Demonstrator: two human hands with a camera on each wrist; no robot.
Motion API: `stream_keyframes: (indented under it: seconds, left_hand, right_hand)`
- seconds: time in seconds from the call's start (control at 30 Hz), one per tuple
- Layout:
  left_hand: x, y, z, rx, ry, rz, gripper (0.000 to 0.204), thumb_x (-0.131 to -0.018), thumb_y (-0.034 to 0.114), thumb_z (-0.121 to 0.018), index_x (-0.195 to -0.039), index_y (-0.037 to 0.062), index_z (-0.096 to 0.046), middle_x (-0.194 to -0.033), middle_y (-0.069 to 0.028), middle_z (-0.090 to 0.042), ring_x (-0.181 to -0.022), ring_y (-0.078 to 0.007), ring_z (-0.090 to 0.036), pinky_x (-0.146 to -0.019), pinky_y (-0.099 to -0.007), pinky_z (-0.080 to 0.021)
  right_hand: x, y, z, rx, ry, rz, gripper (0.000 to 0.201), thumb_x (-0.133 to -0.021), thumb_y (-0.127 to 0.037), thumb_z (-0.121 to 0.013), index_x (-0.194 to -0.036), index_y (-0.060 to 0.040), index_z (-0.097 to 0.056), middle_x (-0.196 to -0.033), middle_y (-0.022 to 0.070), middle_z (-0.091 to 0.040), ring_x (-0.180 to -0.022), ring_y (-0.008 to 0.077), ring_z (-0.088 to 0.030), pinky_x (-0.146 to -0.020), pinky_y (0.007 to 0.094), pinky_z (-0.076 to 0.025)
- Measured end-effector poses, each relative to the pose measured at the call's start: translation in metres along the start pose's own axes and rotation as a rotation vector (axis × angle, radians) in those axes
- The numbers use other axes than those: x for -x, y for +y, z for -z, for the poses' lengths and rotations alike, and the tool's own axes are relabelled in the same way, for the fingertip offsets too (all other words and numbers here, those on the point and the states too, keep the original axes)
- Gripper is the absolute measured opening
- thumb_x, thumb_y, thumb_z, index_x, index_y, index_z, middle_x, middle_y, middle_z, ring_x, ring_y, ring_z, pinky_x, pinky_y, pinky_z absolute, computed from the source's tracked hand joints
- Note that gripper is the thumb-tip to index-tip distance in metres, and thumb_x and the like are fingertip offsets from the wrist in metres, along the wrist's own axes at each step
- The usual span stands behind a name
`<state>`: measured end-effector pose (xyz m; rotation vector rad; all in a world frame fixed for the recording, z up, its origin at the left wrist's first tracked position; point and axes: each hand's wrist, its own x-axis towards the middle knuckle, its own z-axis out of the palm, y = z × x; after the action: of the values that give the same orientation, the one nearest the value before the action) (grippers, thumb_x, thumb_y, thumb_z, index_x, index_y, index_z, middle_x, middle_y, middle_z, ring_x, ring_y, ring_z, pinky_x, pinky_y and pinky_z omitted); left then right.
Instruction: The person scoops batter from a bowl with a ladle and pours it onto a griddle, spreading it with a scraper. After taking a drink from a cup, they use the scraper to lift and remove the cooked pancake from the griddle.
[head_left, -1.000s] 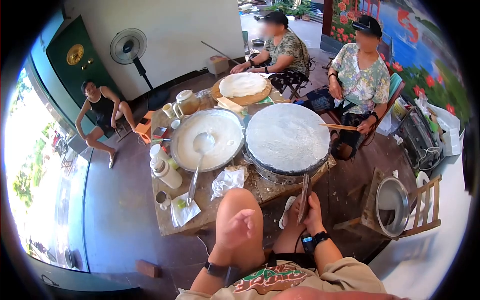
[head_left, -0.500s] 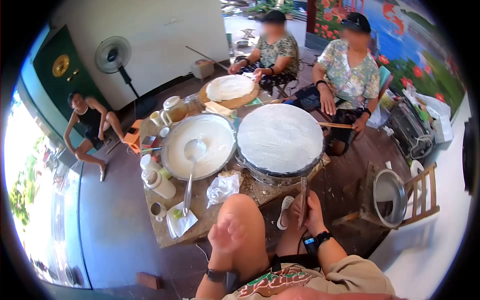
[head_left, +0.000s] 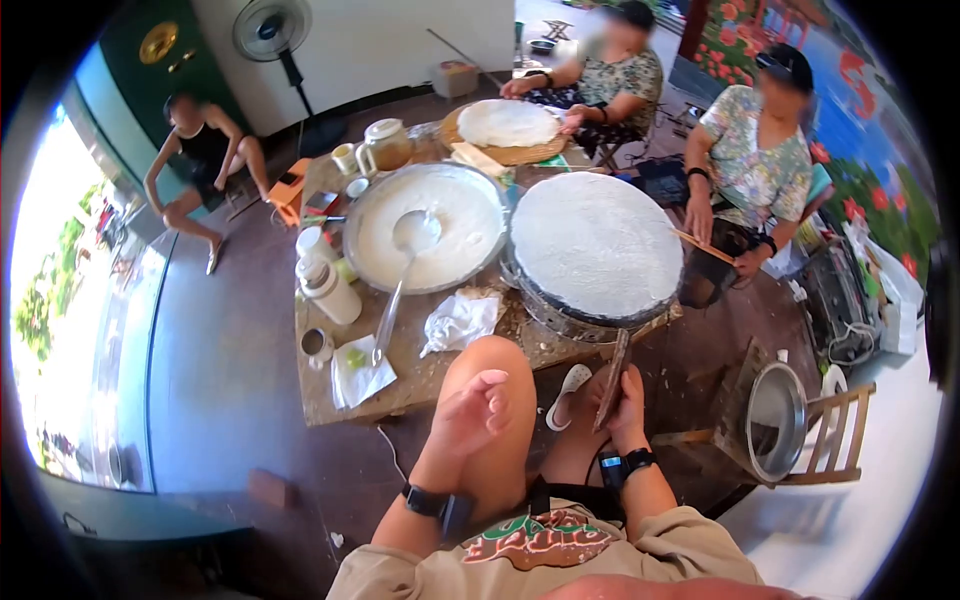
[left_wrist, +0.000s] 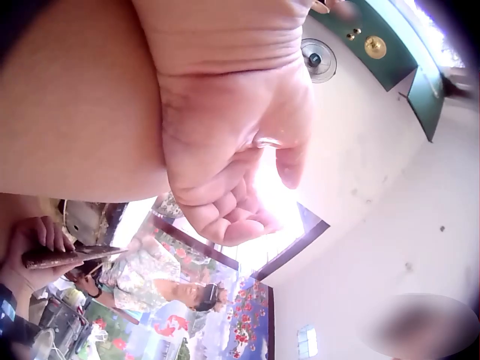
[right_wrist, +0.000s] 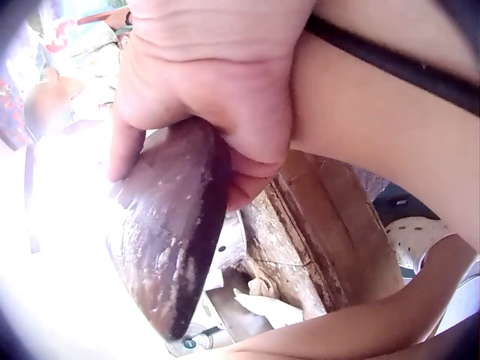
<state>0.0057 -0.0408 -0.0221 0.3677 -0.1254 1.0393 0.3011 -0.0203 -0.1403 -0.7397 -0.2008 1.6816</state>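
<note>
My right hand (head_left: pixel 627 408) grips a dark brown, half-moon-shaped scraper (right_wrist: pixel 169 225), thumb on one face and fingers curled behind the other. In the head view its thin edge points up, just in front of the round griddle (head_left: pixel 570 318). A wide white layer of batter (head_left: pixel 595 245) covers the griddle top. My left hand (head_left: pixel 470 415) rests on my left thigh, palm up, fingers loosely curled around nothing. Ahead of it, a metal ladle (head_left: pixel 415 235) lies in a large basin (head_left: pixel 352 245) of pale batter, its handle over the near rim.
Crumpled white cloth (head_left: pixel 460 322), a napkin (head_left: pixel 362 375), a mug (head_left: pixel 317 346), bottles (head_left: pixel 330 290) and a glass jug (head_left: pixel 385 148) stand about the wooden table (head_left: pixel 420 385). Two people sit across it, one beside a white sheet on a board (head_left: pixel 510 123). A metal basin (head_left: pixel 778 420) is at right.
The head view has shifted. The person at right has lowered a hand to the stick held in the other hand. My hands keep much the same pose.
</note>
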Motion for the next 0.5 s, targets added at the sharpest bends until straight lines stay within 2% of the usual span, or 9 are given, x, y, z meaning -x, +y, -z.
stream_keyframes:
  seconds: [0.03,0.1,0.13,0.17,0.23,0.33,0.43,0.5]
  left_hand:
    - [0.0,0.0,-0.004,0.0,0.067,-0.003,0.028,-0.091,0.026,-0.051,-0.109,0.0042,-0.053,-0.081,-0.0031,-0.047,-0.065,-0.0137,-0.042,-0.059,-0.0268,-0.038]
    - [0.001,0.0,0.004,-0.032,-0.035,0.0,0.018,-0.091,0.024,-0.051,-0.093,0.006,-0.053,-0.075,-0.0024,-0.047,-0.062,-0.0136,-0.041,-0.056,-0.0263,-0.036]
    - [0.001,0.0,0.007,-0.047,-0.088,0.008,0.018,-0.091,0.024,-0.051,-0.085,0.0069,-0.054,-0.071,-0.0021,-0.047,-0.06,-0.0135,-0.041,-0.055,-0.026,-0.036]
    - [0.002,0.0,0.006,-0.052,-0.082,0.02,0.019,-0.091,0.023,-0.051,-0.08,0.0079,-0.052,-0.068,-0.0012,-0.045,-0.058,-0.013,-0.04,-0.055,-0.0259,-0.035]
    - [0.001,0.001,0.003,-0.063,-0.073,0.052,0.025,-0.091,0.022,-0.051,-0.07,0.0099,-0.049,-0.063,0.0004,-0.043,-0.055,-0.012,-0.039,-0.053,-0.0256,-0.035]
    - [0.003,0.001,0.005,-0.001,-0.026,0.034,0.03,-0.092,0.023,-0.051,-0.064,0.0118,-0.047,-0.057,0.0028,-0.042,-0.05,-0.0095,-0.039,-0.051,-0.0239,-0.035]
    - [0.0,0.001,0.003,-0.009,-0.089,-0.009,0.037,-0.092,0.025,-0.051,-0.058,0.0144,-0.045,-0.05,0.0054,-0.04,-0.045,-0.0073,-0.037,-0.045,-0.0217,-0.034]
    - [0.003,0.0,0.009,0.02,-0.108,0.009,0.041,-0.093,0.026,-0.049,-0.055,0.0136,-0.042,-0.049,0.0044,-0.036,-0.044,-0.0087,-0.035,-0.045,-0.023,-0.03]
  right_hand:
    - [0.0,0.0,-0.002,0.007,-0.017,0.004,0.029,-0.088,-0.039,-0.057,-0.089,-0.011,-0.053,-0.068,0.0013,-0.043,-0.058,0.0161,-0.041,-0.052,0.0282,-0.035]
    - [0.001,-0.002,-0.007,0.007,-0.046,0.007,0.028,-0.089,-0.039,-0.056,-0.09,-0.0115,-0.054,-0.068,0.0007,-0.042,-0.058,0.0158,-0.04,-0.051,0.0279,-0.035]
    - [0.002,-0.003,-0.006,0.0,-0.055,0.009,0.027,-0.089,-0.039,-0.055,-0.09,-0.0116,-0.054,-0.068,0.0006,-0.042,-0.058,0.0157,-0.04,-0.051,0.0278,-0.035]
    - [0.001,-0.004,-0.005,-0.022,-0.139,0.002,0.026,-0.091,-0.038,-0.053,-0.091,-0.0116,-0.054,-0.068,0.0004,-0.042,-0.059,0.0157,-0.04,-0.051,0.0273,-0.034]
    - [0.002,-0.004,-0.003,-0.02,-0.118,0.01,0.026,-0.091,-0.037,-0.052,-0.091,-0.0111,-0.053,-0.068,0.0008,-0.042,-0.059,0.0158,-0.04,-0.051,0.0273,-0.034]
    - [0.003,-0.004,-0.006,-0.043,-0.027,-0.017,0.027,-0.092,-0.037,-0.051,-0.092,-0.0099,-0.053,-0.068,0.0019,-0.042,-0.06,0.0161,-0.04,-0.051,0.0273,-0.034]
    - [0.006,-0.007,-0.013,-0.022,0.023,-0.043,0.028,-0.092,-0.036,-0.05,-0.093,-0.0083,-0.053,-0.069,0.0035,-0.044,-0.061,0.0172,-0.043,-0.052,0.0279,-0.036]
    - [-0.001,-0.005,0.005,-0.028,0.0,-0.056,0.032,-0.09,-0.039,-0.052,-0.096,-0.0078,-0.057,-0.073,0.0069,-0.052,-0.065,0.0213,-0.05,-0.057,0.0327,-0.043]
